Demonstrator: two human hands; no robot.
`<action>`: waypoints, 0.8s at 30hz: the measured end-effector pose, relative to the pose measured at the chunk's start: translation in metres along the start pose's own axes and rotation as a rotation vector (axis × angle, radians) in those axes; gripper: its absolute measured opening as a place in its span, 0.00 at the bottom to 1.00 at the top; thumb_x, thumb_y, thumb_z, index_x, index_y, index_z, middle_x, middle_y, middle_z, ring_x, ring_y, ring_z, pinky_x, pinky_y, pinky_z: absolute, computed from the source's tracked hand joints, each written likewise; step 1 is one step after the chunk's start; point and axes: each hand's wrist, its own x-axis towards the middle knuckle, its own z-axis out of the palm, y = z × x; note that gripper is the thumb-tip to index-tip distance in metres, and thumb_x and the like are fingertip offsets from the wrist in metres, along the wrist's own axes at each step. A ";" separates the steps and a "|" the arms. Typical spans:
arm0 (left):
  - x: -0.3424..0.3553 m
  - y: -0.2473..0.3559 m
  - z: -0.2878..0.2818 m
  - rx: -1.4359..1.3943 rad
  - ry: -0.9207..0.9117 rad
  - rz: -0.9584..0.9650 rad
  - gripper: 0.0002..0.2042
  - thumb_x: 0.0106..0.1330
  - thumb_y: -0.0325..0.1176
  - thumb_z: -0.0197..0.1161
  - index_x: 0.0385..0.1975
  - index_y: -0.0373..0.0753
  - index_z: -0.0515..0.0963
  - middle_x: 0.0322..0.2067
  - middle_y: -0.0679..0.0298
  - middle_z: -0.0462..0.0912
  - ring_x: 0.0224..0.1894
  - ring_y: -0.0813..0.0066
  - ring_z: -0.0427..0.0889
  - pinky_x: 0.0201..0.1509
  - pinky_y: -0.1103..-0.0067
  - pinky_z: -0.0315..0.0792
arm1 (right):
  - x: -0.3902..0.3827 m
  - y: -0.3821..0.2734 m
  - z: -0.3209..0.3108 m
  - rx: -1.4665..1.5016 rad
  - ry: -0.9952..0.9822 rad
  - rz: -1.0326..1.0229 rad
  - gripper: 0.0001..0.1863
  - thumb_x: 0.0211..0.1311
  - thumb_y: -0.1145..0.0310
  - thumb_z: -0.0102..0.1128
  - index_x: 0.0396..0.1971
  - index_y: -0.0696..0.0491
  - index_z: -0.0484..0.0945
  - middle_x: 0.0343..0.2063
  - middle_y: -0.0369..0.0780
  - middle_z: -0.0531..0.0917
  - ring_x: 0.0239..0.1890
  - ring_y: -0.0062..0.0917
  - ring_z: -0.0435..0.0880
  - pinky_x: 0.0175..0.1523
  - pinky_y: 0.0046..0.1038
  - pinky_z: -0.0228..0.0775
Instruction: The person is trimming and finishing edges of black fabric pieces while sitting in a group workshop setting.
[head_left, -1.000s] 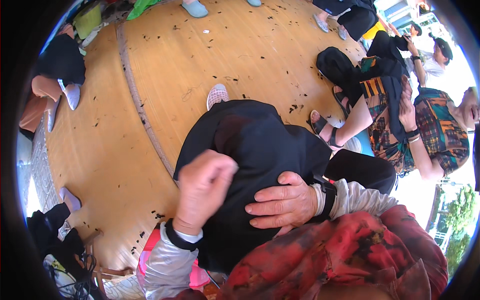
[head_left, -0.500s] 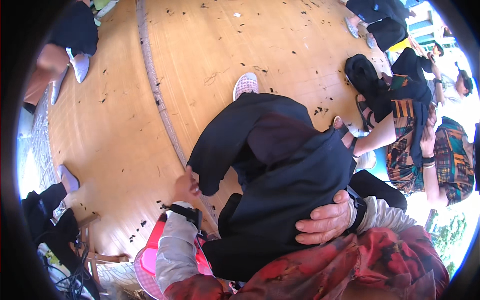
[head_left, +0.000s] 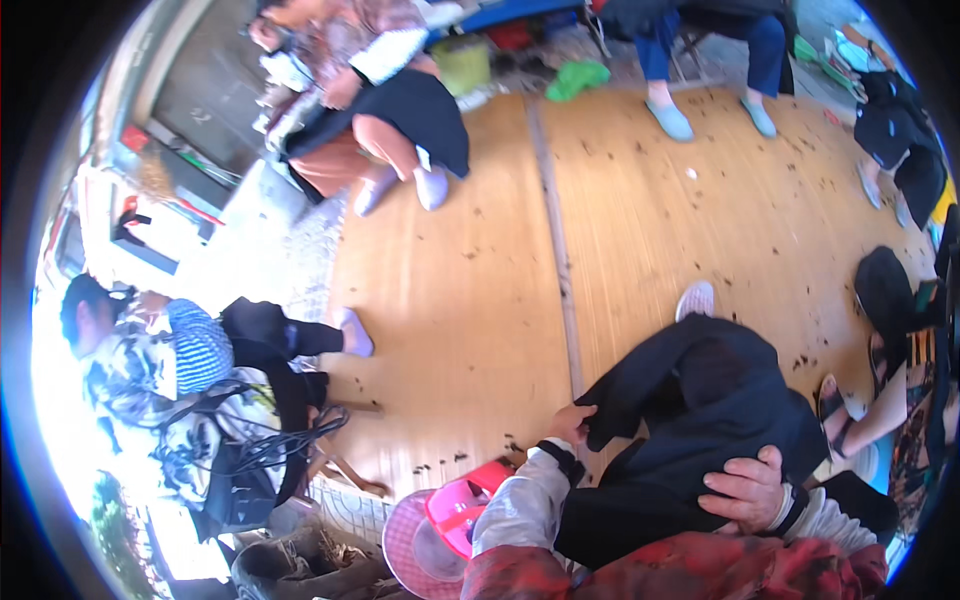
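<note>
A large piece of black cloth [head_left: 690, 440], perhaps a garment, lies draped over my lap and legs in loose folds. At its left edge, the fingers of my left hand [head_left: 570, 424] are closed on a corner of the cloth. My right hand [head_left: 745, 490] rests on the near right part of the cloth, its fingers stretched out flat over it. A pale checked shoe [head_left: 695, 299] shows beyond the far edge of the cloth.
A pink checked sun hat [head_left: 412, 540] is beside my left forearm. Wooden-looking matting [head_left: 450, 300] with scattered dark scraps covers the floor. Several people sit around it; one at the left [head_left: 140, 370] has black cords close by. A green bag [head_left: 578, 80] lies at the far edge.
The view has swung left, so the cloth and my hands now appear further right and more people show on the left. My left hand has come onto the cloth's edge; my right stays on it.
</note>
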 end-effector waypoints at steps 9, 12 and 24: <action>-0.236 0.181 0.093 0.064 -0.101 0.909 0.11 0.65 0.32 0.54 0.43 0.35 0.74 0.36 0.66 0.81 0.39 0.80 0.78 0.45 0.84 0.70 | 0.025 0.001 -0.015 0.507 0.115 0.125 0.23 0.45 0.60 0.67 0.43 0.50 0.75 0.48 0.40 0.74 0.52 0.35 0.71 0.57 0.37 0.57; -0.341 0.188 0.159 0.033 -0.392 1.097 0.10 0.66 0.29 0.52 0.43 0.34 0.74 0.35 0.69 0.80 0.38 0.84 0.77 0.44 0.86 0.70 | 0.036 0.011 -0.025 0.579 0.452 0.395 0.31 0.40 0.69 0.70 0.48 0.57 0.69 0.51 0.49 0.69 0.55 0.43 0.67 0.59 0.35 0.59; -0.444 0.067 0.141 -0.148 -0.436 1.276 0.08 0.59 0.31 0.59 0.36 0.36 0.76 0.39 0.54 0.78 0.43 0.58 0.76 0.48 0.72 0.68 | 0.016 0.014 -0.131 0.297 0.796 0.295 0.12 0.45 0.76 0.62 0.21 0.53 0.65 0.22 0.38 0.67 0.26 0.31 0.69 0.34 0.26 0.62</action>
